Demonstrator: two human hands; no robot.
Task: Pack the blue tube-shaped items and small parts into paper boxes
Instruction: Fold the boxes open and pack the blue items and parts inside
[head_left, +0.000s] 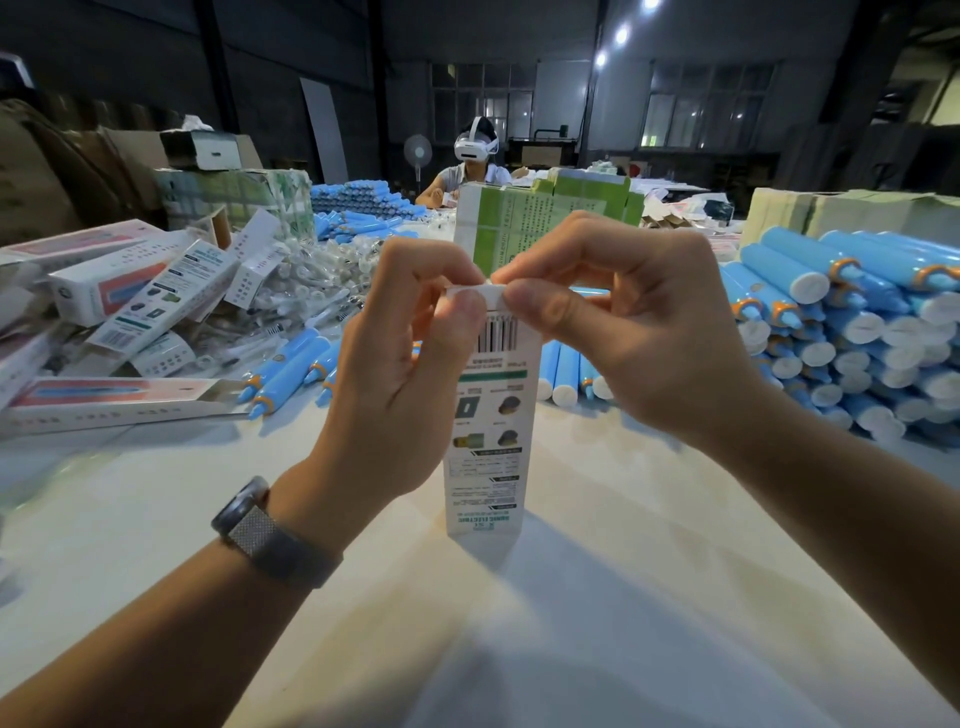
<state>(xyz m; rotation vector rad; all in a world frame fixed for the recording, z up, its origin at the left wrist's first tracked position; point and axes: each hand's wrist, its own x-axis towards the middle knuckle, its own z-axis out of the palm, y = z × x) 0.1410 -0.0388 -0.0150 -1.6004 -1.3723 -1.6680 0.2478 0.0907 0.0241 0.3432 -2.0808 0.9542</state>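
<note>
Left hand (400, 358) fingers (457, 312) and right hand (618, 332) fingers (535, 300) both curled, pinching the white top flap (475, 292) of an upright paper box (488, 415). Thumb tips nearly meet on the flap. Box stands on its bottom end on the white surface (519, 623), dead centre of view, barcode panel facing the camera, print upside down. Cannot tell what is inside the box.

Left wrist carries a watch with a mesh band (270, 535).

Outward from the box:
- 3 o'clock: big stack of blue tubes (841, 312) lying on their sides, white end caps facing the camera, orange collars on some.
- 9 o'clock, near the left hand: a few loose blue tubes (291, 366) on the surface.
- 9–10 o'clock: open box lying flat (119, 400), a heap of printed boxes (140, 291), and behind them a pile of small parts in clear bags (311, 275).
- 12 o'clock, just behind the hands: upright green-and-white carton (514, 223).
- 11 o'clock, further back: another row of blue tubes (363, 208).
- 12 o'clock, far side of the surface: a seated person wearing a white headset (475, 145), with a standing fan (418, 153) beside them.
</note>
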